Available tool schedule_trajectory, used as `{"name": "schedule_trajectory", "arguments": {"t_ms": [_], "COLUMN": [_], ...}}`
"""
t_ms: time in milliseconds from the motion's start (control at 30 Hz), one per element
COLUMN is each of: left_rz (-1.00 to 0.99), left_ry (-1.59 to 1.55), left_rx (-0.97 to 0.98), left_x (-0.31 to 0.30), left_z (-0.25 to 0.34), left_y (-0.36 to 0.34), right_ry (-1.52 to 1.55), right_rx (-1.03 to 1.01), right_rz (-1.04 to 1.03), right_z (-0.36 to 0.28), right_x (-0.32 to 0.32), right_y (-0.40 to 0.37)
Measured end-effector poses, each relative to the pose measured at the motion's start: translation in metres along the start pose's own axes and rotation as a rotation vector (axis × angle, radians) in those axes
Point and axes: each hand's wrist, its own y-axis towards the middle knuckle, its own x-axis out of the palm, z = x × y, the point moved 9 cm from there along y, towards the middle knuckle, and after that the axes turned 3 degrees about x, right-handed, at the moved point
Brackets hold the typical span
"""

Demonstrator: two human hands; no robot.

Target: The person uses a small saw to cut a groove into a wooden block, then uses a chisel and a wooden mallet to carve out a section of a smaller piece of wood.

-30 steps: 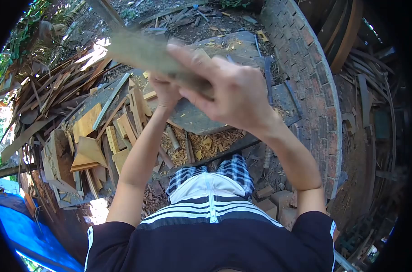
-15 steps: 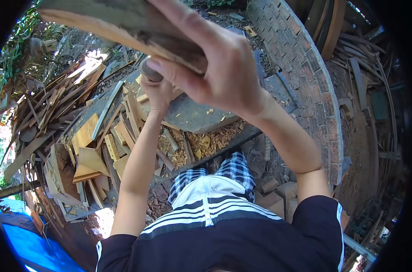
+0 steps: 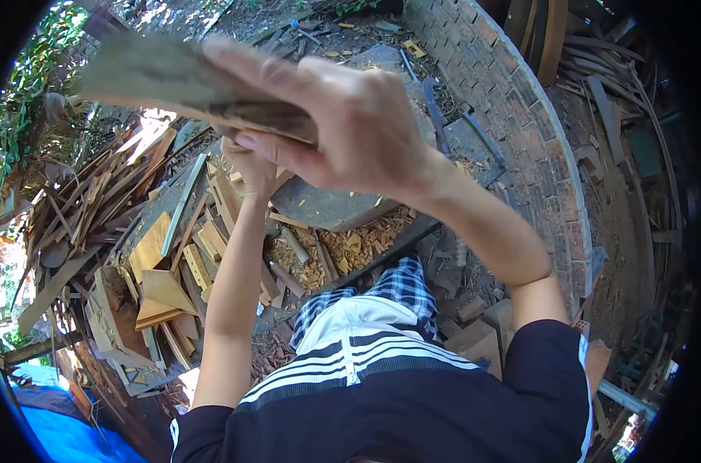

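Note:
My right hand (image 3: 358, 127) is raised near the camera, its fingers wrapped round the end of a thick wooden piece (image 3: 188, 81). That piece stretches up and left, blurred at its far end. Behind and below it is my left hand (image 3: 250, 166), closed, its upper part hidden by the wood; what it grips cannot be made out now. Under my hands lies a round grey work surface (image 3: 331, 201). Wood chips (image 3: 358, 245) are heaped along its near edge, with a short round stick (image 3: 295, 245) among them.
Wood offcuts (image 3: 165, 297) and a large pile of thin strips (image 3: 96, 193) lie on the left. A curved brick wall (image 3: 539, 147) runs along the right. A dark curved blade-like tool (image 3: 434, 112) rests beyond my right hand. Blue sheeting (image 3: 69, 436) is at lower left.
My right hand and the wooden piece have shifted left and slightly down. My left hand has moved a little left; the round handle end seen in it before is now hidden.

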Motion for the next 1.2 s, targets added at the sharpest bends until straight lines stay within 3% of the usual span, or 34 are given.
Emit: {"name": "schedule_trajectory", "arguments": {"t_ms": [133,233,267,300,400,433,500,567,633,767,867,1033,1200], "left_rz": [0.024,0.036,0.038,0.044,0.064,0.058,-0.018,0.064,0.272,0.341,0.329,0.344,0.599], "left_ry": [0.068,0.114,0.134,0.150,0.209,0.203,0.244,0.336,0.272,0.354,0.343,0.212,-0.052], "left_rx": [0.012,0.048,0.047,0.051,0.069,0.079,0.207,0.244,0.051,0.184,0.149,0.116,-0.025], "left_x": [-0.008,-0.009,-0.010,-0.010,-0.011,-0.010,-0.005,-0.004,-0.023,-0.022,-0.018,-0.023,-0.080], "left_z": [-0.013,-0.016,-0.019,-0.020,-0.019,-0.017,-0.004,0.008,-0.005,-0.001,-0.003,0.002,-0.004], "left_y": [-0.006,-0.008,-0.008,-0.008,-0.006,-0.002,-0.001,0.003,0.008,0.014,0.015,0.023,0.038], "right_ry": [-0.077,-0.035,0.027,0.026,0.002,-0.006,0.223,0.295,0.441,0.234,0.056,-0.069,-0.009], "right_rx": [-0.051,-0.006,-0.051,-0.049,0.016,0.012,0.136,0.220,0.411,0.732,0.789,0.713,0.753], "right_rz": [0.022,-0.081,0.122,0.122,-0.114,-0.105,-0.002,0.044,0.156,-0.466,-0.569,-0.584,-0.619], "right_z": [-0.010,-0.009,-0.016,-0.013,0.002,0.006,0.023,0.041,0.071,0.096,0.106,0.101,0.106], "right_x": [0.004,0.006,-0.012,-0.009,0.028,0.030,0.026,0.033,0.039,0.103,0.138,0.141,0.146], "right_y": [-0.002,0.011,0.015,0.016,0.007,0.004,-0.001,-0.015,-0.040,-0.115,-0.157,-0.162,-0.161]}}
